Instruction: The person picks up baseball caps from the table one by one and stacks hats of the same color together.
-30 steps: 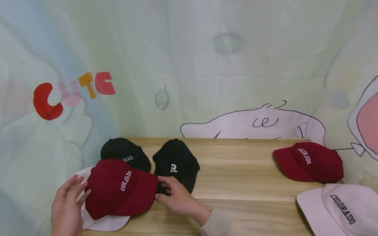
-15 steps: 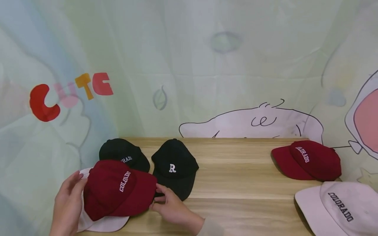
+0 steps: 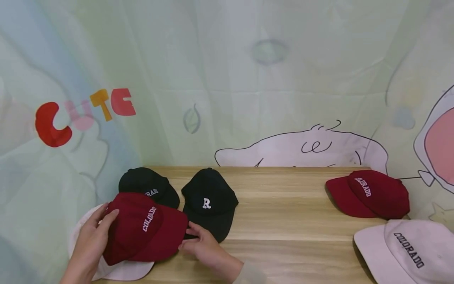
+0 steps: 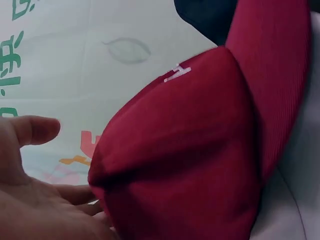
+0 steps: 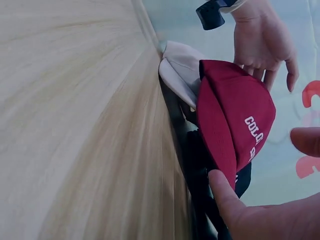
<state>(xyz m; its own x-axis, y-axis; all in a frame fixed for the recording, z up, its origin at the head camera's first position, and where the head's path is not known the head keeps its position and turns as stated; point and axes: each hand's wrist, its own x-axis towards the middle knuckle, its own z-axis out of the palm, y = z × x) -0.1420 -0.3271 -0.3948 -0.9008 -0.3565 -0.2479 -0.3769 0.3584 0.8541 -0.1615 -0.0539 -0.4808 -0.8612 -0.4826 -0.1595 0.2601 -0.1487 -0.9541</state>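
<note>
A dark red baseball cap (image 3: 131, 228) lettered COLORADO lies at the left, partly over a white cap (image 3: 133, 270). My left hand (image 3: 90, 240) rests against the back of its crown. In the left wrist view the thumb stands apart from the red cap (image 4: 185, 145). At the front of the brim is my right hand (image 3: 209, 250). The right wrist view shows one of its fingers (image 5: 225, 192) touching the brim's edge, while another stays apart above the cap. Behind are a black cap (image 3: 147, 183) with partly covered lettering and a black cap (image 3: 209, 189) marked R.
Another dark red cap (image 3: 383, 195) lies at the far right of the wooden table (image 3: 283, 221). In front of it is a white COLORADO cap (image 3: 418, 244), cut by the frame's edge. A printed cloth backdrop (image 3: 227, 94) hangs behind the table and along its sides.
My left hand has moved right, from the side of the white cap onto the red cap's crown. My right hand has shifted slightly down and left along the brim. The caps stay nearly in place.
</note>
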